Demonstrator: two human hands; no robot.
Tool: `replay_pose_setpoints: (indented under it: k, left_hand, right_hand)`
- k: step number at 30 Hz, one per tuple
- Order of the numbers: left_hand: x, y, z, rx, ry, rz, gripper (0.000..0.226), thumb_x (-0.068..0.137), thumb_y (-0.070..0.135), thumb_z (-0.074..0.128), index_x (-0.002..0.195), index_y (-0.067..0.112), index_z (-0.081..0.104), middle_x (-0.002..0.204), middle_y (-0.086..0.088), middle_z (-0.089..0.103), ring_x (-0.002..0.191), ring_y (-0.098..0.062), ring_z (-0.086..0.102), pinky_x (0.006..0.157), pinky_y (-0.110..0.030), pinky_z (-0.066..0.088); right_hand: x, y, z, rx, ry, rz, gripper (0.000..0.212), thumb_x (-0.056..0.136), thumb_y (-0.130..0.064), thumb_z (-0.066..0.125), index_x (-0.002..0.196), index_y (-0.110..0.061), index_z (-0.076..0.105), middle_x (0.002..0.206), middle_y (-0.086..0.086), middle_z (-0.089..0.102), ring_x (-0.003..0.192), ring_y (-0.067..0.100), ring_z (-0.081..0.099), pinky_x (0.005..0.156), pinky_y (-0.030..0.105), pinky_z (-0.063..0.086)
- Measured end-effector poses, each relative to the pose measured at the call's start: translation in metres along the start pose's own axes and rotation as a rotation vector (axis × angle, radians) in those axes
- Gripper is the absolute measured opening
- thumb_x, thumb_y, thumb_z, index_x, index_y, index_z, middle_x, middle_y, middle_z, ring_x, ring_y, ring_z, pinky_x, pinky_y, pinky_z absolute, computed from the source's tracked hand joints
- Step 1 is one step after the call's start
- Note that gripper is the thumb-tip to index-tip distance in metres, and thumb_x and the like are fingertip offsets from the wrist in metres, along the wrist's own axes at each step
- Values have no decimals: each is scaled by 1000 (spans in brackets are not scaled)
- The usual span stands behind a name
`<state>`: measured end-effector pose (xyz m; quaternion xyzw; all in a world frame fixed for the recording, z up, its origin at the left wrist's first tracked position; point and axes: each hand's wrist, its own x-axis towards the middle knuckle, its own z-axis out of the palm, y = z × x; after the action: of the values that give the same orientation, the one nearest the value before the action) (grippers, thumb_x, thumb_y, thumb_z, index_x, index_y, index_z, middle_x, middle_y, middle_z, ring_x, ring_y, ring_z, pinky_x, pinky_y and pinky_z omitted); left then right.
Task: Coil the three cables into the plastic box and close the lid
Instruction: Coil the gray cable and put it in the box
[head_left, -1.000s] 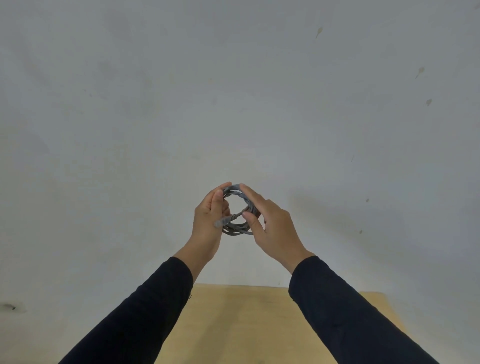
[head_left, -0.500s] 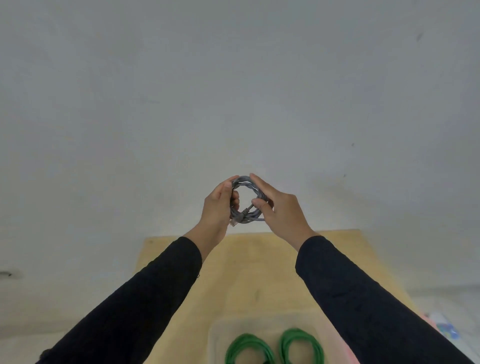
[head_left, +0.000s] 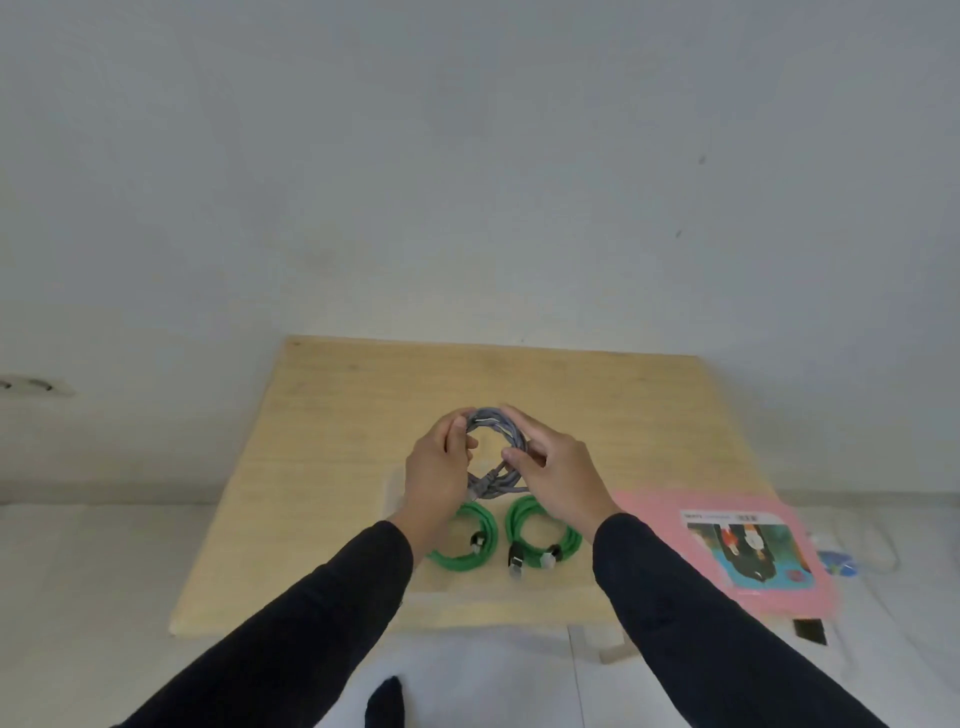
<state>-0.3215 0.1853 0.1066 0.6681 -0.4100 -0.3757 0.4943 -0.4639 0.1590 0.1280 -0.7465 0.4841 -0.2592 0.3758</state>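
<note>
A grey cable is wound into a small coil, held upright above the far end of a clear plastic box. My left hand grips the coil's left side and my right hand grips its right side. Two green coiled cables lie side by side inside the box: one on the left, one on the right, with their plugs showing. The box's walls are faint and partly hidden by my arms. A pink lid with a picture label lies on the table to the right.
The box and lid rest on a light wooden table against a white wall. The lid overhangs the table's right edge. White floor surrounds the table, with a small blue object on the right and a dark foot below.
The view has tilted down from the wall, bringing the table, the box with green cables and the pink lid into sight. Both hands kept hold of the grey coil and lowered it toward the box.
</note>
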Motion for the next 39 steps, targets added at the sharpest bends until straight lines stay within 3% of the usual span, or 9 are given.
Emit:
replay_pose_setpoints:
  k: [5,8,12,15,18,21,26,32,39]
  left_hand:
    - [-36,-35,1,116,6,-76,32,100,28,33,118,26,60,85,2,62,78,-12,56,62,-21,41]
    - [-43,-51,-2,193,17,-75,33,101,26,33,116,23,62,83,1,62,73,-11,54,58,-15,38]
    - [-39,-63,-3,264,3,-116,34,100,25,35,119,20,62,95,-2,66,86,-17,58,70,-22,38]
    - [-36,-68,-3,341,-36,-137,33,100,22,36,122,18,61,117,-6,65,106,-22,58,81,-20,37]
    - [-34,-71,-4,387,-71,-151,33,99,19,37,124,17,59,123,-6,63,111,-22,56,83,-19,36]
    - [-34,-71,-4,467,-108,-116,34,99,15,37,126,15,57,123,-10,61,110,-25,56,83,-20,36]
    - [-41,-71,-5,650,-173,14,41,101,23,31,139,12,41,139,-8,45,125,-22,44,102,-26,33]
    - [-52,-72,-6,779,-191,126,46,101,30,25,142,12,33,146,-3,38,133,-18,36,107,-28,33]
    - [-63,-64,-4,882,-112,336,43,101,25,26,138,8,37,141,-6,43,130,-18,39,108,-24,28]
  right_hand:
    - [-34,28,26,18,-71,57,51,88,-22,57,126,-52,41,108,5,70,94,21,66,88,42,54]
    - [-41,37,39,-10,-96,68,49,89,-22,55,130,-46,42,104,1,71,90,13,66,83,30,53]
    - [-43,41,47,-55,-122,73,48,92,-16,53,134,-35,41,63,-25,41,55,-10,47,57,6,38]
    - [-43,45,53,-130,-128,98,48,92,-19,52,137,-31,40,62,-22,43,54,0,45,55,9,37]
    - [-47,47,59,-173,-152,112,49,92,-22,52,138,-29,38,94,-6,64,81,11,57,72,20,44]
    - [-47,51,61,-323,-167,117,48,93,-25,49,139,-20,36,119,9,53,113,25,46,91,32,39]
    - [-50,44,64,-435,-153,55,46,98,-24,34,140,-7,32,143,9,39,132,22,34,108,31,30]
    - [-60,42,70,-569,-50,19,64,88,-44,12,129,-4,40,127,12,51,116,27,48,97,36,41]
    - [-75,37,59,-654,-7,-54,56,88,-37,18,123,-4,47,117,10,58,108,28,54,92,37,46]
